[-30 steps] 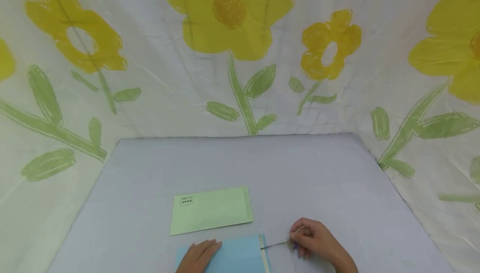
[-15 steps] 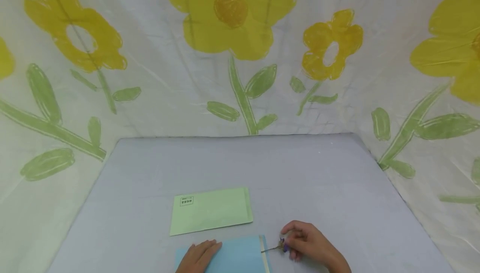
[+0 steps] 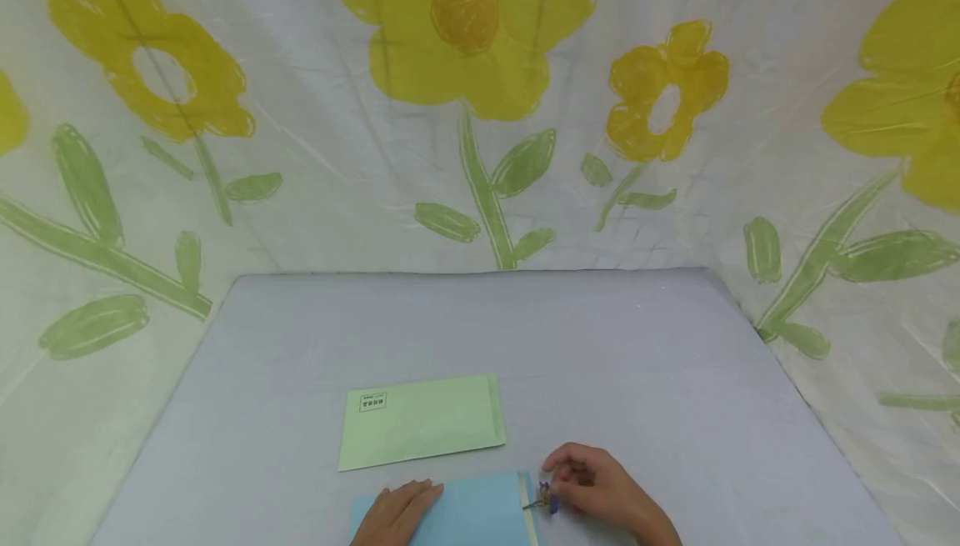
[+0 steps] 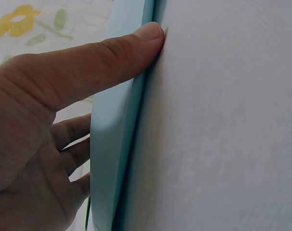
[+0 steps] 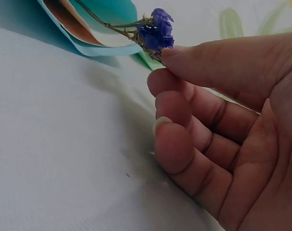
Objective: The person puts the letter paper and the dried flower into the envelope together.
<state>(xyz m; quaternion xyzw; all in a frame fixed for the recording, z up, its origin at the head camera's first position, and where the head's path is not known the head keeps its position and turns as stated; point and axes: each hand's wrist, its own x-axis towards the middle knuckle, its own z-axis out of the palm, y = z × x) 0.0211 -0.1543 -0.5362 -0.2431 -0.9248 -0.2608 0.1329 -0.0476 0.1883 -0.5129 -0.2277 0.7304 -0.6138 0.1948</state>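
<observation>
A light blue envelope [image 3: 476,513] lies at the table's front, its pale-edged mouth facing right. My left hand [image 3: 397,517] rests on the left part of it with straight fingers; in the left wrist view, the thumb [image 4: 122,53] lies across the envelope's near edge. At the mouth, my right hand [image 3: 603,496] pinches a small dried purple flower [image 5: 158,31] between thumb and forefinger, the other fingers curled in. The flower's thin stem [image 5: 95,14] points left into the gaping mouth, and its far end is hidden. The blossom is outside the envelope.
A pale green envelope [image 3: 420,425] with a small printed box lies just beyond the blue one. Behind the grey-lilac tabletop [image 3: 480,321] hangs a white curtain [image 3: 330,154] with big yellow flowers.
My right hand has moved left with the flower, and less of the stem shows outside the blue envelope. My left hand and both envelopes have stayed in place.
</observation>
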